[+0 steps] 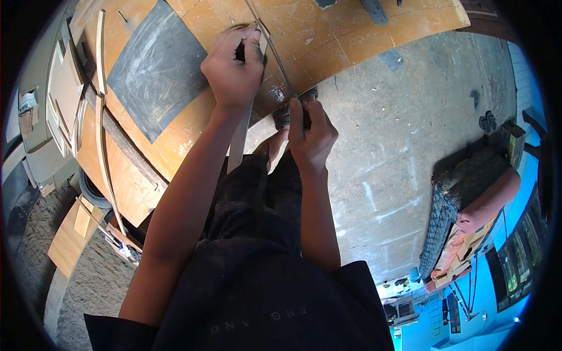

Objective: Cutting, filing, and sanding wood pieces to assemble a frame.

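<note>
My left hand (234, 67) is closed over the wooden bench, its thumb and forefinger pinched together. It grips a pale flat strip (238, 140) that runs under the palm and sticks out past the bench edge toward my legs. A long thin brown strip (275, 51) slants across the bench, passing close by the left fingertips. Its near end is pinched in my right hand (313, 133), which is just off the bench edge with the thumb pressed on the fingers. What material the thin strip is, I cannot tell.
A dark grey sheet (157, 70) lies on the bench (319, 55), left of my hands. Long wooden strips (100, 134) lie along its left side. A dark metal tool (374, 10) rests at the far edge. Right, on the concrete floor (374, 152), stands a padded seat (468, 199).
</note>
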Demonstrator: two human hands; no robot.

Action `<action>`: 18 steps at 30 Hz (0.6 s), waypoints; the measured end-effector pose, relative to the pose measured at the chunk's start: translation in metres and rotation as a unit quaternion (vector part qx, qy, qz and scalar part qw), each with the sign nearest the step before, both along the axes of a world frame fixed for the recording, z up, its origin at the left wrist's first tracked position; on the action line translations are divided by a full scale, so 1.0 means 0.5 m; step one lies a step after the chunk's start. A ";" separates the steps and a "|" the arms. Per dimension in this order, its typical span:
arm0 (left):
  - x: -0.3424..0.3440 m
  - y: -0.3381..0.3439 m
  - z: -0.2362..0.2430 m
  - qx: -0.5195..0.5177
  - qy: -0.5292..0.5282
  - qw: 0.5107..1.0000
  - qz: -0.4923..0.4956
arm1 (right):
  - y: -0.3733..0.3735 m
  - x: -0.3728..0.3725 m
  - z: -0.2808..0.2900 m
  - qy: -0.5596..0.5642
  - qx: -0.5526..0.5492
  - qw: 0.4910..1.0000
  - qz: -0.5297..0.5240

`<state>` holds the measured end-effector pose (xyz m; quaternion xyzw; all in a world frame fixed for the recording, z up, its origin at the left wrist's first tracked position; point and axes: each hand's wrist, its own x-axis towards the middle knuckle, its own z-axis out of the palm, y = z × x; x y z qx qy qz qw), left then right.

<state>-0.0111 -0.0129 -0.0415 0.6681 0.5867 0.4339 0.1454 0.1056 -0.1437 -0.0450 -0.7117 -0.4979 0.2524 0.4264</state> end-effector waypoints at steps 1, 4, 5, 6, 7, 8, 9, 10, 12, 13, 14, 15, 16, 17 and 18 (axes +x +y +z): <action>-0.002 0.000 0.001 0.000 0.001 1.000 -0.001 | -0.014 0.002 -0.002 0.001 0.000 1.000 -0.001; -0.004 0.003 0.002 0.013 0.021 1.000 -0.006 | -0.038 0.008 -0.007 0.029 -0.007 0.999 -0.021; -0.004 0.005 0.003 0.018 0.019 1.000 -0.009 | -0.030 0.004 -0.012 0.012 0.009 1.000 -0.019; -0.003 0.003 0.001 0.021 0.015 1.000 -0.011 | -0.021 0.002 -0.007 -0.006 0.023 1.000 -0.017; -0.001 0.002 0.000 0.020 0.015 1.000 -0.011 | -0.013 0.001 -0.002 -0.006 0.022 1.000 -0.018; 0.000 0.000 -0.001 0.018 0.006 1.000 -0.012 | -0.006 0.000 0.004 -0.001 -0.006 1.000 -0.008; 0.000 0.003 0.000 0.018 -0.003 1.000 -0.014 | 0.000 -0.003 0.006 0.005 -0.032 0.999 0.001; 0.000 0.003 0.002 0.019 -0.001 1.000 -0.016 | -0.006 -0.005 0.003 0.006 -0.031 0.999 0.000; -0.002 0.004 0.005 0.014 0.016 1.000 -0.010 | -0.024 -0.007 0.001 0.037 0.009 0.999 -0.028; -0.004 0.005 0.005 0.017 0.017 1.000 -0.009 | -0.027 -0.009 0.001 0.038 0.012 0.999 -0.027; -0.005 0.006 0.004 0.022 0.018 1.000 -0.014 | -0.028 -0.012 0.003 0.027 0.014 0.999 -0.027; -0.004 0.002 0.006 0.023 0.018 0.999 -0.019 | -0.031 -0.013 0.008 0.014 0.014 0.999 -0.028; -0.001 0.001 0.006 0.022 0.017 0.999 -0.019 | -0.026 -0.014 0.010 0.013 0.013 0.999 -0.028; 0.003 0.003 0.005 0.023 0.013 1.000 -0.012 | -0.016 -0.015 0.009 0.040 -0.035 0.998 -0.029; 0.004 0.005 0.005 0.025 0.010 1.000 -0.005 | -0.009 -0.016 0.010 0.068 -0.082 0.994 -0.029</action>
